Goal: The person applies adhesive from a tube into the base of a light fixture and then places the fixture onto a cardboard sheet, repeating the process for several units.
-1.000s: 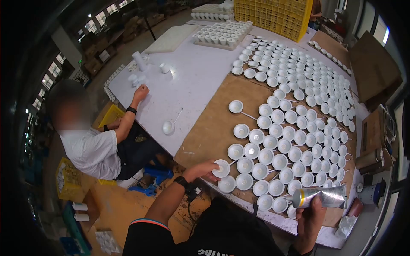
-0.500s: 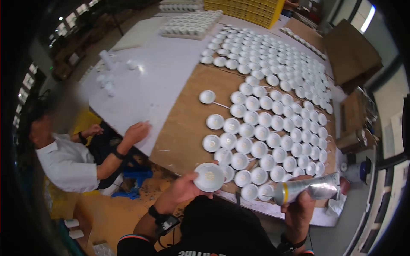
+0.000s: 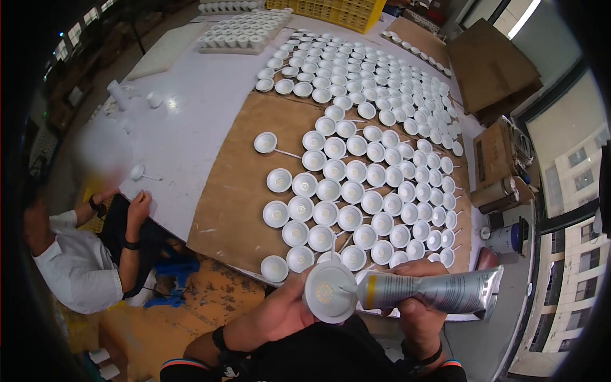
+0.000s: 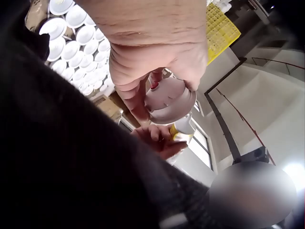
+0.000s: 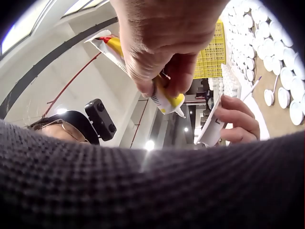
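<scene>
My left hand (image 3: 277,315) holds a round white lamp cup (image 3: 326,294) by its rim, its open face with a dotted yellowish disc turned up. In the left wrist view the fingers curl round the back of the cup (image 4: 170,102). My right hand (image 3: 422,313) grips a silver tube (image 3: 439,291) with a yellow band, its nozzle pointing left over the cup's inside. From the right wrist view, the tube (image 5: 164,98) is pinched between thumb and fingers, with its nozzle close to the cup (image 5: 209,126); whether they touch I cannot tell.
Rows of white cups (image 3: 350,218) lie on brown cardboard (image 3: 223,210) over the table. Trays of white parts (image 3: 245,32) and a yellow crate (image 3: 331,11) stand at the back. A person in a white shirt (image 3: 83,264) sits at the left.
My left hand has lifted a cup off the cardboard and brought it in front of my body. The tube in my right hand has come to the cup. The view has shifted to the right.
</scene>
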`<state>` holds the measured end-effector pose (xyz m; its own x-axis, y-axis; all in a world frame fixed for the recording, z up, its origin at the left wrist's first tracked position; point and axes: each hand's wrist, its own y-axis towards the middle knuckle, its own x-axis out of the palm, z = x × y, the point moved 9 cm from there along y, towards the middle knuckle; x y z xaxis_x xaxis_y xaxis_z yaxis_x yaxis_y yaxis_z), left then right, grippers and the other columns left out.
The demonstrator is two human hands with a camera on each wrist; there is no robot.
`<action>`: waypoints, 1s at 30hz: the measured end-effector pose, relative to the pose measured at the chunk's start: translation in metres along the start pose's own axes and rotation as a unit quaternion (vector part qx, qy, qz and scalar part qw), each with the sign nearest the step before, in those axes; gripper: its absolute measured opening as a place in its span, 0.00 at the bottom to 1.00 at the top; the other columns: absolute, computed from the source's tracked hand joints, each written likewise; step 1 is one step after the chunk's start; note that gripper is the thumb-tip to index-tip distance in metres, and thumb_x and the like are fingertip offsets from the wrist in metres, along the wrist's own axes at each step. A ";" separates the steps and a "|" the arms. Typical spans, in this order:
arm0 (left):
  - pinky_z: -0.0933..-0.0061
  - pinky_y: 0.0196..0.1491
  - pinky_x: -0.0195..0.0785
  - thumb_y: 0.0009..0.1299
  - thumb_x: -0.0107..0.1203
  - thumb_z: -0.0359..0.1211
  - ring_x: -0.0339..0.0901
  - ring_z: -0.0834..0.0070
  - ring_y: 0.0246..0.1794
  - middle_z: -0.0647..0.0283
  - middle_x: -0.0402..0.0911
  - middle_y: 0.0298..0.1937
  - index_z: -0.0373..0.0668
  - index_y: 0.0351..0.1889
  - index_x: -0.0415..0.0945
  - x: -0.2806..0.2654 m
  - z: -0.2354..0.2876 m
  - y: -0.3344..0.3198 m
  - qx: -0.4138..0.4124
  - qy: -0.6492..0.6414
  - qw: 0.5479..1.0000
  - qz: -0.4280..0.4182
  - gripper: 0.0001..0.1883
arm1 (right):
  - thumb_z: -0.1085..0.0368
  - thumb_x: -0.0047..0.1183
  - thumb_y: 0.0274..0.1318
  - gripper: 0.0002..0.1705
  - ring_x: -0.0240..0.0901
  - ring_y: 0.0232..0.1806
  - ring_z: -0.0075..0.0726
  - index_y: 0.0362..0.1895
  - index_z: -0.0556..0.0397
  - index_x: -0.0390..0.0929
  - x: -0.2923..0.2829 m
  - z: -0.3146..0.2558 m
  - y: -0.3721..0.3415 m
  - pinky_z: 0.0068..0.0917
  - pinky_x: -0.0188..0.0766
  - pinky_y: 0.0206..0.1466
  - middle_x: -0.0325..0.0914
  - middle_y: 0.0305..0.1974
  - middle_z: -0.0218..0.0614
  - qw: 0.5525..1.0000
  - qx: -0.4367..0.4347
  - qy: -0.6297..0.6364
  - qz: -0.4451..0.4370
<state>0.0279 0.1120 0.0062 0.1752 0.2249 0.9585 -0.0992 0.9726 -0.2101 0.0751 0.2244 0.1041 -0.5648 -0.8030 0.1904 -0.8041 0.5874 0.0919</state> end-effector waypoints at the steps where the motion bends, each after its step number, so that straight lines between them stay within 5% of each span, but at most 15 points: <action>1: 0.62 0.52 0.58 0.65 0.31 0.50 0.62 0.65 0.51 0.57 0.59 0.54 0.43 0.58 0.45 -0.002 -0.001 0.001 0.000 -0.001 1.000 -0.002 0.29 | 0.65 0.57 0.37 0.21 0.69 0.33 0.32 0.38 0.61 0.66 0.002 0.000 0.000 0.24 0.65 0.39 0.70 0.36 0.43 1.000 -0.001 -0.022 -0.016; 3: 0.64 0.51 0.59 0.65 0.32 0.50 0.62 0.67 0.51 0.58 0.59 0.53 0.43 0.57 0.48 0.010 -0.005 0.002 -0.026 -0.055 0.995 -0.083 0.28 | 0.67 0.57 0.37 0.21 0.66 0.41 0.33 0.39 0.58 0.67 0.003 0.000 0.000 0.27 0.60 0.46 0.68 0.39 0.41 0.999 0.021 -0.036 -0.026; 9: 0.67 0.51 0.60 0.64 0.34 0.49 0.62 0.71 0.52 0.59 0.59 0.53 0.42 0.56 0.48 0.011 -0.005 0.001 -0.023 -0.030 0.999 -0.022 0.27 | 0.70 0.56 0.37 0.20 0.64 0.42 0.31 0.40 0.57 0.68 0.010 -0.005 0.006 0.26 0.60 0.46 0.68 0.39 0.38 0.993 -0.014 -0.100 -0.064; 12: 0.68 0.51 0.60 0.64 0.34 0.49 0.62 0.72 0.52 0.59 0.59 0.53 0.41 0.56 0.48 0.015 -0.004 0.003 -0.020 -0.034 0.997 -0.064 0.28 | 0.71 0.55 0.37 0.20 0.64 0.42 0.32 0.40 0.57 0.68 0.013 -0.005 0.007 0.27 0.60 0.46 0.68 0.40 0.39 0.993 -0.018 -0.098 -0.056; 14: 0.69 0.52 0.59 0.64 0.35 0.49 0.62 0.72 0.52 0.59 0.59 0.53 0.41 0.56 0.47 0.015 -0.003 0.003 -0.021 -0.032 0.998 -0.054 0.29 | 0.58 0.59 0.35 0.25 0.67 0.33 0.32 0.36 0.62 0.65 0.008 -0.007 0.008 0.24 0.66 0.36 0.68 0.33 0.42 0.989 -0.028 -0.146 0.003; 18: 0.70 0.52 0.59 0.63 0.37 0.49 0.62 0.73 0.52 0.60 0.59 0.54 0.41 0.57 0.46 0.010 -0.006 0.003 -0.025 -0.038 0.998 -0.040 0.30 | 0.58 0.59 0.35 0.25 0.67 0.34 0.33 0.35 0.61 0.65 0.005 -0.003 0.007 0.24 0.66 0.37 0.68 0.33 0.42 0.991 0.002 -0.135 0.003; 20: 0.71 0.52 0.59 0.63 0.38 0.49 0.62 0.74 0.52 0.60 0.59 0.54 0.41 0.57 0.46 0.010 -0.006 0.004 -0.021 -0.032 0.998 -0.047 0.31 | 0.71 0.55 0.37 0.20 0.64 0.43 0.33 0.40 0.57 0.69 0.013 -0.005 0.007 0.26 0.60 0.47 0.68 0.40 0.40 0.992 -0.002 -0.110 -0.057; 30: 0.71 0.47 0.64 0.63 0.38 0.50 0.65 0.73 0.49 0.60 0.60 0.52 0.41 0.57 0.46 0.010 -0.004 0.003 -0.017 -0.002 0.999 -0.037 0.31 | 0.73 0.56 0.35 0.20 0.65 0.42 0.33 0.39 0.57 0.69 0.016 -0.009 0.009 0.26 0.60 0.47 0.69 0.39 0.40 0.990 -0.030 -0.128 -0.058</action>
<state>0.0336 0.1176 0.0146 0.1775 0.1521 0.9723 -0.0530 0.9880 -0.1449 0.0606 0.2171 0.1167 -0.5048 -0.8597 -0.0788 -0.8578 0.4893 0.1573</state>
